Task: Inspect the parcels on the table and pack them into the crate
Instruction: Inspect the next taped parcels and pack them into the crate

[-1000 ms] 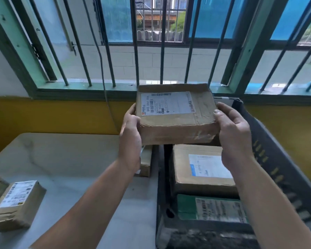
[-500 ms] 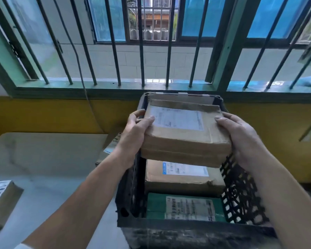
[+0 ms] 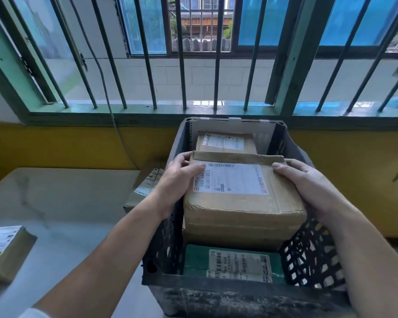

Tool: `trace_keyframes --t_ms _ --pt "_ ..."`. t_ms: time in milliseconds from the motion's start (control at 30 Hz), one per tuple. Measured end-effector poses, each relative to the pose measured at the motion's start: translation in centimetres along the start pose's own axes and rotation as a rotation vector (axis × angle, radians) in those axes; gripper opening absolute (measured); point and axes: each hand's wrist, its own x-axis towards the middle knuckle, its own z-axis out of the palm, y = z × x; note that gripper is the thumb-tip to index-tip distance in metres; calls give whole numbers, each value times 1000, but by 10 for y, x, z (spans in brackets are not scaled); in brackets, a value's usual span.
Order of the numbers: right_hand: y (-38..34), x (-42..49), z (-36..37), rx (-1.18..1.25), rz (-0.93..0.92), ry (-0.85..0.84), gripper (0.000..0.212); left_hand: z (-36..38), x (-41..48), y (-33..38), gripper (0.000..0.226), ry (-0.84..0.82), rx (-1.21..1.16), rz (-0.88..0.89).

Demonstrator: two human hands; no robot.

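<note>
A brown cardboard parcel [image 3: 239, 210] with a white label sits low inside the black plastic crate [image 3: 216, 297], label up. My left hand [image 3: 177, 180] grips its left edge, thumb on the label. My right hand [image 3: 308, 187] holds its right edge, fingers along the top corner. Below it near the crate's front lies a green parcel [image 3: 195, 260] with a white label. Another brown parcel [image 3: 225, 143] lies at the crate's far end. The parcel under the held one is hidden.
On the pale table [image 3: 67, 203] a brown parcel [image 3: 2, 249] lies at the left edge, and another parcel [image 3: 143, 189] lies against the crate's left wall. A barred window [image 3: 182, 65] and a yellow wall are behind. A cable [image 3: 106, 88] hangs down from the bars.
Both hands have lowered the brown parcel from chest height down into the crate, over the parcel in the middle. The view has shifted right and closer to the crate.
</note>
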Motion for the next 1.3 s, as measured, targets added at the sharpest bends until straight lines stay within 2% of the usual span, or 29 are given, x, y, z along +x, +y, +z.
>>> trace_keyframes --t_ms 100,167,433,567,800,933,1033,1133,1300 --pt "4 0 -4 -57 12 -25 20 0 -2 -1 11 -7 91 10" --pt "4 -1 -7 -110 22 -56 21 0 -3 -3 9 -18 146 8" --pt "3 -7 -15 -382 92 -230 29 1 -4 -9 13 -58 296 3" --pt "7 -7 -15 -450 104 -346 23 5 -6 -10 19 -90 438 -5" --pt "9 -6 -19 -491 85 -376 23 5 -4 -12 21 -82 511 3" --pt "6 -8 -20 -565 54 -332 50 7 -6 -13 24 -38 492 87" --pt "5 -8 -23 -596 20 -295 59 5 -6 -14 27 -12 343 146" --pt "2 -10 -19 -549 -19 -234 54 2 -8 -15 12 9 193 199" --pt "-15 -17 1 -440 -188 20 32 -6 -11 -14 15 43 41 264"
